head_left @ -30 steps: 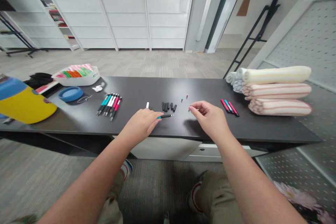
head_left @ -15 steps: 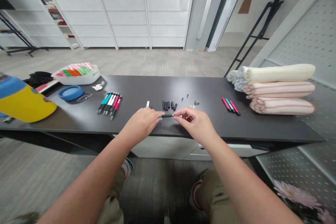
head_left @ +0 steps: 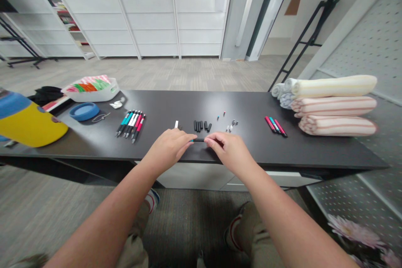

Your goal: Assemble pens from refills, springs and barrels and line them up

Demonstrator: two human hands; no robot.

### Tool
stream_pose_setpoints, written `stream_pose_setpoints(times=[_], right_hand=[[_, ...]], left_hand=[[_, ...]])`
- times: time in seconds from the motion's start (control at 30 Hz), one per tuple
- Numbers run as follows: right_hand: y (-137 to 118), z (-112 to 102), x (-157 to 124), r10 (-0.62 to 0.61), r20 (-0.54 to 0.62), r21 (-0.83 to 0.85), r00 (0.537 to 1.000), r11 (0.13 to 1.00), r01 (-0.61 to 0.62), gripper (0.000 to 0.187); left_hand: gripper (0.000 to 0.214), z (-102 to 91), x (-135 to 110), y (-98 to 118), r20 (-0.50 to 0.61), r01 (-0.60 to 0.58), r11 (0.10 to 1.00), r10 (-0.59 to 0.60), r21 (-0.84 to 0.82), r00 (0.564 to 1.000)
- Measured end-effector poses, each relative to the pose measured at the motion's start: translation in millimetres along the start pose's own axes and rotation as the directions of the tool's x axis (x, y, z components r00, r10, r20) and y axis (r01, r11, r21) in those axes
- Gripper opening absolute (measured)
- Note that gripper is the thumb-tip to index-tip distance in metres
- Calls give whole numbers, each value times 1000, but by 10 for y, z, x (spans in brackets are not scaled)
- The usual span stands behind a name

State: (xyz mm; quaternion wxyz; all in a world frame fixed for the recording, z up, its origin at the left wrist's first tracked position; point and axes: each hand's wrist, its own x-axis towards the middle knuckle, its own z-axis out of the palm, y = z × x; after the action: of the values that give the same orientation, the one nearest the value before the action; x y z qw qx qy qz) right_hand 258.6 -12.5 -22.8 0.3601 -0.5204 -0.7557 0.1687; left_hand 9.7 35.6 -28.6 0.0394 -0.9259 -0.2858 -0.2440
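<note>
Between my two hands a pen [head_left: 199,140] lies level just above the front of the desk; its grip is black and a bit of teal shows at the left. My left hand [head_left: 171,144] pinches the teal end. My right hand [head_left: 224,145] has its fingertips closed around the other end, hiding the tip. Beyond the hands are several short black grips [head_left: 201,126] in a row. Right of these lie small silver and clear pen parts [head_left: 231,127] and two tiny coloured bits [head_left: 218,117]. A white piece [head_left: 176,124] stands out behind my left hand.
Several assembled pens [head_left: 131,124] lie to the left, and pink and teal barrels [head_left: 275,126] to the right. Rolled towels [head_left: 336,104] are stacked at the right end. A white basket [head_left: 109,92], a blue ring-shaped dish [head_left: 84,111] and a yellow-blue object [head_left: 31,123] occupy the left end.
My right hand has moved slightly left along the pen and its fingers have closed over the tip. More of the small clear parts behind it now show. My left hand stays put.
</note>
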Motion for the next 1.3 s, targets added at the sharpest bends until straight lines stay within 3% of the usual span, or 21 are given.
stream_pose_setpoints(times=[0.2, 0.4, 0.57, 0.77, 0.97, 1.17, 1.3], right_hand=[[41, -14, -21, -94, 50, -63, 994, 993, 98, 11], [65, -9, -34, -155, 56, -109, 986, 981, 160, 20], [7, -33, -33, -150, 121, -153, 981, 974, 167, 32], [-39, -48, -45, -107, 122, -160, 987, 979, 126, 16], [-41, -34, -49, -137, 159, -195, 978, 967, 167, 31], [-53, -22, -56, -135, 164, -188, 977, 968, 166, 32], [-50, -21, -56, -136, 143, -152, 980, 976, 158, 33]], left_hand=[[26, -20, 0, 7, 16, 20, 1000, -20, 12, 1000], [28, -18, -3, 10, -5, 5, 1000, -5, -8, 1000], [28, -40, 20, 28, 8, 6, 1000, -5, -30, 1000], [24, -56, 24, 39, -4, 20, 1000, -20, -19, 1000], [19, -70, 23, 26, -28, 8, 999, -9, -53, 1000], [15, -71, 11, 32, -82, 12, 998, -17, -53, 997], [23, -64, 13, 44, -89, -3, 1000, 1, -30, 996]])
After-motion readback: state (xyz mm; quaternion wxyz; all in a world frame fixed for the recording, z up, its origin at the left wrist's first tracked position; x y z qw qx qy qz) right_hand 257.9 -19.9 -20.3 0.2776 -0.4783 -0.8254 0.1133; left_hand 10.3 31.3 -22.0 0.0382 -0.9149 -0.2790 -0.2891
